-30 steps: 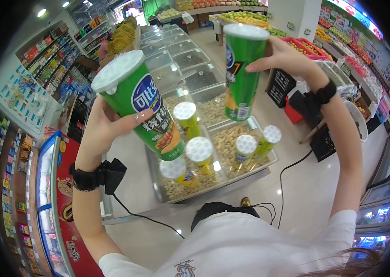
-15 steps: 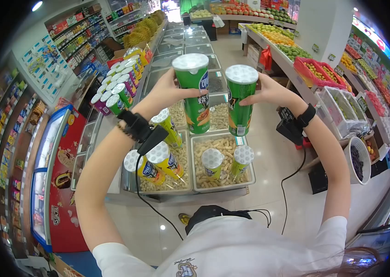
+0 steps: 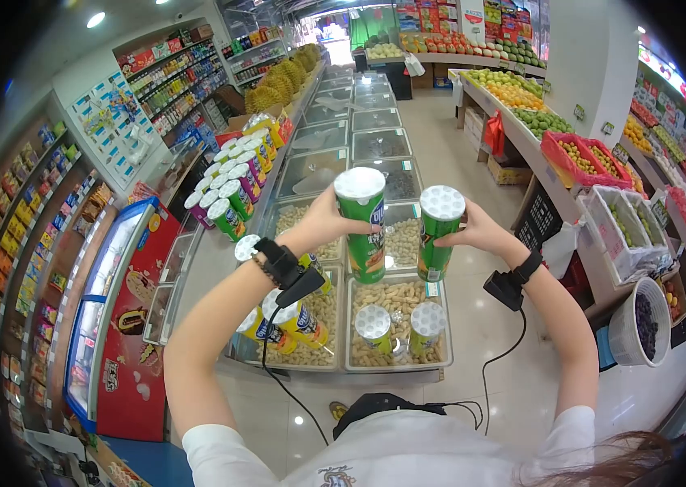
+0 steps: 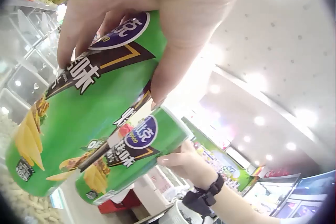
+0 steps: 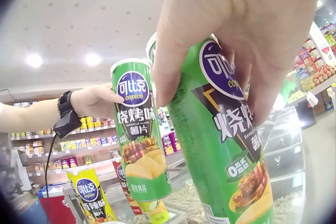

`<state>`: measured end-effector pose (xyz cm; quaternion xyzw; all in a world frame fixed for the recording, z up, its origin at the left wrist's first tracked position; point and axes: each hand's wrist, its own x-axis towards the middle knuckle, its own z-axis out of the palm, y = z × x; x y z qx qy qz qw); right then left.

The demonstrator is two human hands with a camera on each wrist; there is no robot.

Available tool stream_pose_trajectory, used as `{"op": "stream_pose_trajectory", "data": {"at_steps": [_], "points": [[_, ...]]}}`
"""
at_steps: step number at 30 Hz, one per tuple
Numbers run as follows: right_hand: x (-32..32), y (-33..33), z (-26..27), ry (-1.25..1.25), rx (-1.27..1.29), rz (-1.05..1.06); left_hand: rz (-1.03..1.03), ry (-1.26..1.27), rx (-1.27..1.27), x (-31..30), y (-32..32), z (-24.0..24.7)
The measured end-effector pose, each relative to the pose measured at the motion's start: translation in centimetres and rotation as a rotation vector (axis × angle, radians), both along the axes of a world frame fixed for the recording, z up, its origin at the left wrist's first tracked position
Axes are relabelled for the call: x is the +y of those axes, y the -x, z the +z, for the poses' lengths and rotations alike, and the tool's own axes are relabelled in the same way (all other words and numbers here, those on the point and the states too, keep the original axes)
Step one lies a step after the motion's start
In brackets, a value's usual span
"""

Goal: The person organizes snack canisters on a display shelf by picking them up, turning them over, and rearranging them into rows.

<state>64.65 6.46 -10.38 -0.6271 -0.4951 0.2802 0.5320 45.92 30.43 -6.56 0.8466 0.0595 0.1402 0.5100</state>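
My left hand (image 3: 320, 226) grips a green potato chip canister (image 3: 367, 260) with a white lid, thumb across its front. Another green canister (image 3: 434, 258) is held by my right hand (image 3: 485, 230). Both stand nearly upright, side by side over the nut bins, a narrow gap between them in the head view. The right wrist view shows matching barbecue labels on the left canister (image 5: 139, 129) and the right one (image 5: 220, 129). Below, two yellow-green canisters (image 3: 373, 331) stand in the front right bin, and yellow canisters (image 3: 304, 325) are in the front left bin, partly behind my left forearm.
Lidded bins (image 3: 379, 146) run away from me down the middle. Rows of canisters (image 3: 233, 191) line the left counter, near a red freezer (image 3: 136, 325). Fruit stands (image 3: 521, 105) and a white basket (image 3: 639, 321) are on the right. Cables hang from both wrist cameras.
Both canisters have come down and farther from me, from tilted to nearly upright. The left one moved right, close beside the other. The head view has shifted to show more of the aisle.
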Motion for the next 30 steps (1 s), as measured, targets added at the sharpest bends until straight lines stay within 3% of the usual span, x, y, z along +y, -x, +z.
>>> {"op": "stream_pose_trajectory", "data": {"at_steps": [3, 6, 9, 12, 18, 25, 30], "points": [[-0.5, 1.6, 1.4, -0.020, -0.011, -0.038, -0.057, 0.079, -0.084, -1.6, 2.7, 3.6], [-0.9, 3.4, 1.9, -0.132, -0.264, -0.025, -0.013, 0.045, -0.129, -3.9, 7.5, 7.2], [-2.2, 6.8, 4.1, -0.240, -0.650, 0.029, -0.001, -0.568, -0.269, -5.8, 12.9, 8.5], [-3.0, 9.3, 4.4, -0.390, -0.954, 0.117, -0.108, -0.697, -0.336, -7.6, 16.6, 6.8], [-3.7, 12.3, 4.1, -0.490, -1.242, 0.289, -0.301, -1.097, -0.404, -9.5, 20.5, 2.4], [-4.8, 14.8, 4.2, -0.673, -1.408, 0.418, -0.362, -1.372, -0.551, -8.9, 20.9, 0.7], [-5.4, 16.1, 4.5, -0.664, -1.452, 0.487, -0.420, -1.408, -0.558, -8.3, 20.6, 0.3]]}}
